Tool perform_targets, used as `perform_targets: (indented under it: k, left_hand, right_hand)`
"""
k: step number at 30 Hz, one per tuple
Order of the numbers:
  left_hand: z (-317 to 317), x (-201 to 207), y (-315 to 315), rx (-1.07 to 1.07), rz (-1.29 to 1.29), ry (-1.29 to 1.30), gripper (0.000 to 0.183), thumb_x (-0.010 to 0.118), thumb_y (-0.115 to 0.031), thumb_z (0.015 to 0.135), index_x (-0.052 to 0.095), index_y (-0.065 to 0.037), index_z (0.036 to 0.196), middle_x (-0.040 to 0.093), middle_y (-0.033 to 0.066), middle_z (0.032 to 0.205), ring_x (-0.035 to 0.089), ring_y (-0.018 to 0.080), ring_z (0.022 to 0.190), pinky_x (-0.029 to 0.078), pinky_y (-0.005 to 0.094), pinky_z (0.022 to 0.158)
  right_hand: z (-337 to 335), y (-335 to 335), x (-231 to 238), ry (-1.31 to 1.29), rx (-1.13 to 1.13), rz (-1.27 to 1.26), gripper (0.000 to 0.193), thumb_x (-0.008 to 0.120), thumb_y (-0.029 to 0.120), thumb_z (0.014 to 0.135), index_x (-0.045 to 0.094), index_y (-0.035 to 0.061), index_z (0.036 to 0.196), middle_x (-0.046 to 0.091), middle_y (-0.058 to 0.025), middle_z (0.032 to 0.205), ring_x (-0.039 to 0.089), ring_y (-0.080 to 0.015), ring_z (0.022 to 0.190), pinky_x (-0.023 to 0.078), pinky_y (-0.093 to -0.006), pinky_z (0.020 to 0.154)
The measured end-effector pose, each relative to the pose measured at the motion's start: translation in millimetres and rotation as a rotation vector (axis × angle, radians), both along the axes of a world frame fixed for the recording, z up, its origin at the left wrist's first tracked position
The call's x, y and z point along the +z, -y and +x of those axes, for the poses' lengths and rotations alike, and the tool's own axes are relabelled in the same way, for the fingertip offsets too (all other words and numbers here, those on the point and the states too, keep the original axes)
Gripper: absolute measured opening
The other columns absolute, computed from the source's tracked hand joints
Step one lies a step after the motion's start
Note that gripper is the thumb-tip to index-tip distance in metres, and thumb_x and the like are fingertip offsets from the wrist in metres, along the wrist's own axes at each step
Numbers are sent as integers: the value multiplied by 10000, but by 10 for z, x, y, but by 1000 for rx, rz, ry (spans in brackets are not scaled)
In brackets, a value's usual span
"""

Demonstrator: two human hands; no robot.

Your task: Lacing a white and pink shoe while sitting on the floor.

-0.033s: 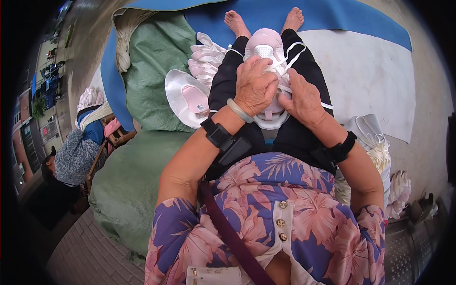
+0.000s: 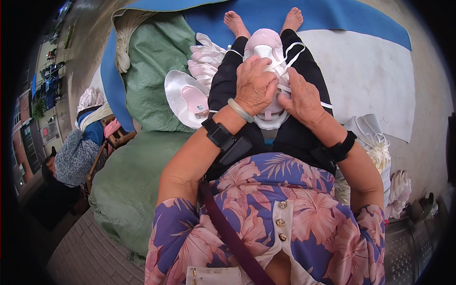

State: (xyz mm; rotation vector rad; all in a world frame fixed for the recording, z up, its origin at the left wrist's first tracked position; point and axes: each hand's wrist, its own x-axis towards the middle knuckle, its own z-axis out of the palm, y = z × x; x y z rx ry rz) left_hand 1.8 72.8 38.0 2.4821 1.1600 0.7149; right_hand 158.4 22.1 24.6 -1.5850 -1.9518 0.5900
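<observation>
A pink and white shoe upper [image 2: 264, 38] lies between my thighs, its toe pointing away from me. White shoelace [image 2: 280, 70] crosses its front, and a loose loop stands out toward the right. My left hand [image 2: 256, 89] is closed over the left side of the upper, fingertips at the lacing. From the right, my right hand [image 2: 305, 99] comes in with thumb and fingers bent together at the lace. Both hands hide much of the lacing and whatever their fingertips pinch.
Left of my leg are a stack of similar pink-white uppers [image 2: 207, 61] and a single upper [image 2: 186, 99]. Green sacks [image 2: 156, 71] stand beside them. White laces and pale pieces [image 2: 373, 142] lie at right. A seated person [image 2: 78, 159] is at far left.
</observation>
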Motion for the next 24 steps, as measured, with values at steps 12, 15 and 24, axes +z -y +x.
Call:
perform_targets:
  k: [12,15,24]
  left_hand:
    - [-40,36,146,-56,157,-145,192,668,-159,630,614,-104,805,519,108,1139,447,302,1089,298,471,914]
    - [-38,-5,115,-21,180,-168,216,677,-185,631,614,-115,825,515,104,1144,447,298,1092,287,479,919]
    - [140,-106,-4,-77,287,-202,125,592,-166,664,616,-50,703,526,113,1116,441,312,1084,280,527,909]
  right_hand:
    - [38,-43,-74,-46,19,-36,291,523,96,702,465,-8,966,523,-172,785,562,-336,714,461,-418,625]
    - [41,-45,-121,-124,7,15,284,515,77,700,472,4,971,524,-164,778,558,-339,710,457,-428,630]
    - [97,-139,-160,-229,35,-121,299,458,14,687,528,9,977,572,-201,819,554,-388,770,453,-427,692]
